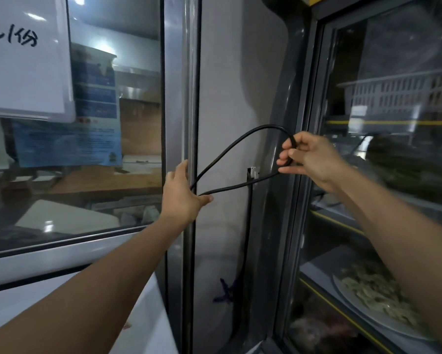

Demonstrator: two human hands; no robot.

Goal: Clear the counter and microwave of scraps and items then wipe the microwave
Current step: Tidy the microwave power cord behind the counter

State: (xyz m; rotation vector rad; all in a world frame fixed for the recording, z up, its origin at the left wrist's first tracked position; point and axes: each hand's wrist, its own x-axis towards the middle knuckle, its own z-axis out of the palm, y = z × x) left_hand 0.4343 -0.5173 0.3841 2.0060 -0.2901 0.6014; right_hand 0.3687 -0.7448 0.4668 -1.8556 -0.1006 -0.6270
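Both hands busy looping a black cord (240, 146): my left hand (181, 198) pinches the crossing, my right hand (309, 157) the bend; no microwave or counter in view, so wiping looks undone.

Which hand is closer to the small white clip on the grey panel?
The right hand. It holds the black cable loop just right of the white clip; the left hand grips the cable further away, to the clip's left.

Window (87, 149) left, glass-door cabinet (381, 175) right, cable (230, 149) looped between.
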